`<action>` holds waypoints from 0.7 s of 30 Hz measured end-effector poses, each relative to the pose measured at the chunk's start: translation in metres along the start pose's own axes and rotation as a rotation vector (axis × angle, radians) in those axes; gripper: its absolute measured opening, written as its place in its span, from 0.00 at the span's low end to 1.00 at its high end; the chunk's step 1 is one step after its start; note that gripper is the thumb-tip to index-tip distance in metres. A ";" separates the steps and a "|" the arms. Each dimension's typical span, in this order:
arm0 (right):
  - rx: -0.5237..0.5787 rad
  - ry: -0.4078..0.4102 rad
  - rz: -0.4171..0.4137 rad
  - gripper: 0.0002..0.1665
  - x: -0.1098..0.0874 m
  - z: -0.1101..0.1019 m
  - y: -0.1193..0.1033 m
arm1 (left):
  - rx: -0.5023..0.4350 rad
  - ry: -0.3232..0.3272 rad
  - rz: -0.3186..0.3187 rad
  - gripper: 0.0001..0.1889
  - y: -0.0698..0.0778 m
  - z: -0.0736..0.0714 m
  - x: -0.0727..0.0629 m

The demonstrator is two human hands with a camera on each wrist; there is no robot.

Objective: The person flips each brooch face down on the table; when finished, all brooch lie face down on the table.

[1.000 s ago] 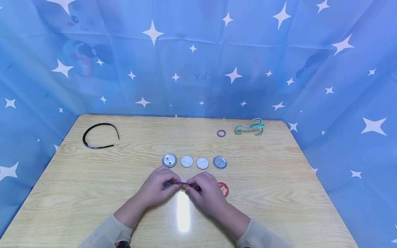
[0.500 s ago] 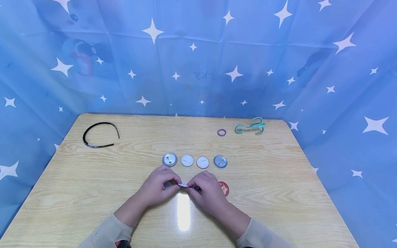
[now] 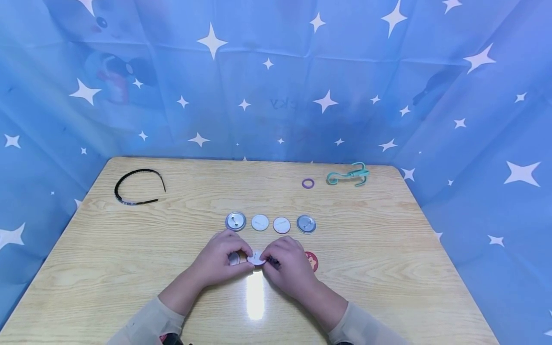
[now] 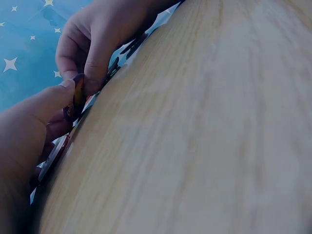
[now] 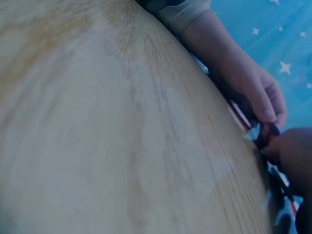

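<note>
A round pin badge (image 3: pixel 256 258) is held between both hands in the head view, its white back with the pin facing up. My left hand (image 3: pixel 221 258) pinches its left edge between thumb and finger. On the opposite edge, my right hand (image 3: pixel 288 266) grips it with thumb and fingertips. The left wrist view shows the badge's dark, orange-patterned front (image 4: pixel 77 97) tilted toward the table. Another round badge (image 3: pixel 234 258) lies beside the left fingers, partly covered. A dark object (image 3: pixel 273 262) peeks out under the right hand, and a red badge (image 3: pixel 312 261) lies to its right, partly hidden.
Beyond the hands lies a row of badges, pin sides up: silver (image 3: pixel 235 222), white (image 3: pixel 260 222), white (image 3: pixel 281 225), silver (image 3: pixel 306 224). Farther back are a black headband (image 3: pixel 125 200), a purple ring (image 3: pixel 308 183) and a teal hair claw (image 3: pixel 353 175). A starry curtain hangs behind.
The badge between the hands has turned over: its coloured front showed a second ago, then its edge, and now its white back faces up. Both hands stay in nearly the same place.
</note>
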State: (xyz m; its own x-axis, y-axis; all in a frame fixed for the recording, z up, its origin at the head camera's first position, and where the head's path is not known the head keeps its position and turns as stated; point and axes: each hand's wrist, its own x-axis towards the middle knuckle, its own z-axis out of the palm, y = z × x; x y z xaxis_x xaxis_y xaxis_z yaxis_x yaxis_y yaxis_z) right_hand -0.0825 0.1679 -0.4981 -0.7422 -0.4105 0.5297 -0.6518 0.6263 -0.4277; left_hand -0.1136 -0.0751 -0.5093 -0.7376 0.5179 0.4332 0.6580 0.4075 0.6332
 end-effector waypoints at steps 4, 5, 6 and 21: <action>-0.005 -0.024 0.017 0.12 0.000 -0.001 -0.001 | 0.004 -0.001 0.014 0.14 -0.002 0.001 0.000; -0.004 -0.033 0.023 0.12 0.000 -0.001 -0.001 | 0.003 0.001 0.019 0.14 -0.002 0.001 0.001; -0.003 -0.041 0.028 0.12 0.000 -0.001 -0.002 | 0.002 0.002 0.021 0.14 -0.002 0.001 0.001; -0.054 -0.079 0.001 0.10 0.000 -0.003 -0.002 | 0.013 -0.031 0.009 0.15 -0.004 0.001 0.001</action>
State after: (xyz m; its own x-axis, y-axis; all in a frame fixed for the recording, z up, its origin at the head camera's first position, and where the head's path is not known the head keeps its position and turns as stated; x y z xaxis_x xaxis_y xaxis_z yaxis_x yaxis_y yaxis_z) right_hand -0.0805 0.1681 -0.4953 -0.7545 -0.4594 0.4686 -0.6429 0.6609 -0.3871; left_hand -0.1165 -0.0755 -0.5115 -0.7270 0.5441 0.4188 0.6664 0.4123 0.6212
